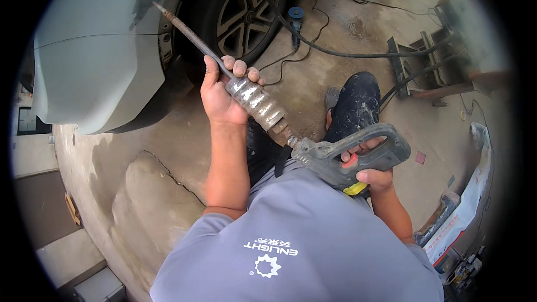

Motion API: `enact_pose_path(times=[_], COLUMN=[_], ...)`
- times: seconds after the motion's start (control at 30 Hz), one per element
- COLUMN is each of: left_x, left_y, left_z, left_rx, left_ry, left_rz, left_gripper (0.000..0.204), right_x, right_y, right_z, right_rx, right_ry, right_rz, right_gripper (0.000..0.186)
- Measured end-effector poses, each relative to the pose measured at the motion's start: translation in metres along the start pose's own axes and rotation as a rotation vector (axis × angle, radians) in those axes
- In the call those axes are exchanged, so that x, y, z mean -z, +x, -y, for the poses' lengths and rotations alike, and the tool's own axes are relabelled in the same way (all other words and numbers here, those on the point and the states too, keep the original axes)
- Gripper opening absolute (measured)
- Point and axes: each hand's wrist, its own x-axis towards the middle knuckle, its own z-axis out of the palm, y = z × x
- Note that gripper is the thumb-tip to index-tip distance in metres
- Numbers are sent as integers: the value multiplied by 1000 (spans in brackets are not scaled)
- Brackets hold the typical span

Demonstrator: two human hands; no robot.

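Across my body I hold a slide-hammer dent puller with a long metal rod and a ribbed metal sliding weight. My left hand is closed round the rod and the front end of the weight, thumb up along the rod. At the rear, my right hand grips the black loop handle, fingers through the loop by a red trigger. The rod's pointed tip lies over a dull grey patch on the pale car panel; whether it touches, I cannot tell.
A car wheel stands just beyond the rod. On the concrete floor lie a blue-and-black angle grinder and cords. A thick black cable runs to equipment at the right, near a metal frame. A white bag lies lower right.
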Motion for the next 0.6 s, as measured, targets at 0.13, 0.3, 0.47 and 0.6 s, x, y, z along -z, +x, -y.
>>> enact_pose_path(times=[0.13, 0.3, 0.47, 0.6], left_x=[-1, -1, -3, -5], left_y=[1, 2, 2, 6], left_z=[2, 4, 4, -2], left_rx=[1, -7, -9, -18], left_ry=[-39, -105, -113, -78], left_rz=[-6, -33, -51, -78], left_gripper=[49, 50, 51, 54], right_x=[-13, -17, -8, -1], right_y=[0, 0, -5, -5], right_z=[0, 2, 1, -3], right_rx=[-6, -14, -12, 20], right_ry=[60, -1, 23, 5], right_rz=[-101, -128, -72, -26], right_gripper=[56, 53, 64, 77])
